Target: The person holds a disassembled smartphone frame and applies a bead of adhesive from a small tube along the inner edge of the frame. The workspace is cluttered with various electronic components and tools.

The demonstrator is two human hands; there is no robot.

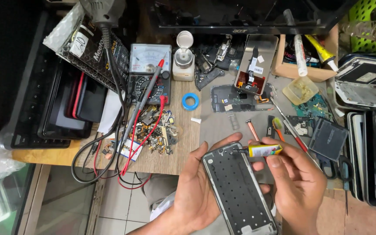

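My left hand (194, 191) cradles a grey phone frame (239, 191) from beneath and the left side, its inner face up, tilted toward me. My right hand (297, 185) pinches a small yellow glue tube (265, 150), whose black nozzle touches the frame's top right edge. Both hands hover over the near edge of the wooden bench (183, 143) and a grey work mat (223, 124).
An analog multimeter (150, 72) with red and black leads sits at the back left beside a pile of small parts (157, 128). Blue tape roll (190, 101), white bottle (183, 58), opened phone (255, 65), circuit boards, screwdrivers (283, 119) and stacked phone screens (373, 152) crowd the right.
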